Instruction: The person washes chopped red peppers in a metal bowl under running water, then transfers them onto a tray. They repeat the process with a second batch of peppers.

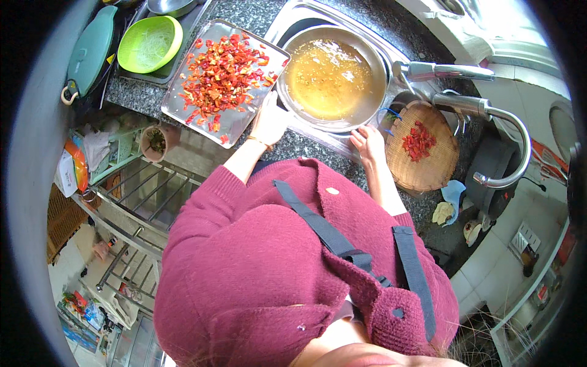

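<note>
My left hand [270,121] is at the narrow gap between a metal tray [176,103] and a wide metal basin [384,87]. Its fingertips are close to both rims, and whether it grips either one is unclear. Chopped red chili peppers [222,71] are spread over the tray, whose right corner overlaps the basin's rim. Yellowish liquid [325,87] with floating seeds fills much of the basin, which rests over the sink [293,9]. By the basin's near right rim, my right hand [369,143] has loosely bent fingers and nothing visible in it.
A woven bamboo tray [399,169] holding red pepper pieces [418,141] lies at right, under the curved faucet [516,128]. Far left are a green colander [130,50] and a teal lid [94,50]. The granite countertop [316,149] runs along my front.
</note>
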